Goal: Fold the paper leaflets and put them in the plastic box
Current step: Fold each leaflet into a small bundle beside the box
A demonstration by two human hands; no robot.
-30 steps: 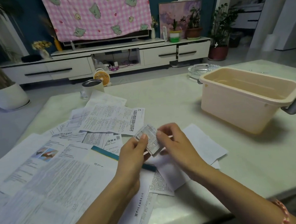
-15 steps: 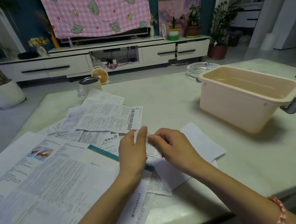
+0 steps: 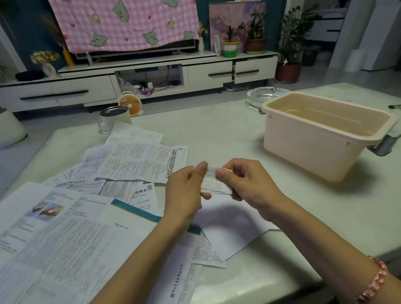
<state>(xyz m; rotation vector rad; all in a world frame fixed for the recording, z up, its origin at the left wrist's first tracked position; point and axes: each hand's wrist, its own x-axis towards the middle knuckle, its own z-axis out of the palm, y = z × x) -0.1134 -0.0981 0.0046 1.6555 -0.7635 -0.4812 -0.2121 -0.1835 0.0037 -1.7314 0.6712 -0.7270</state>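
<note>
Two bare forearms (image 3: 136,268) enter from the lower edge of the frame and end in the left hand (image 3: 183,195) and right hand (image 3: 249,187) at centre. A bracelet (image 3: 374,282) of pink and pale beads encircles the right wrist, lower right.

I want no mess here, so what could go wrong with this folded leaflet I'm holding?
The folded leaflet, pinched between left hand and right hand, might spring open before reaching the plastic box. The box stands off to the right, so a toss could miss. Your forearms might sweep loose leaflets off the table.
</note>
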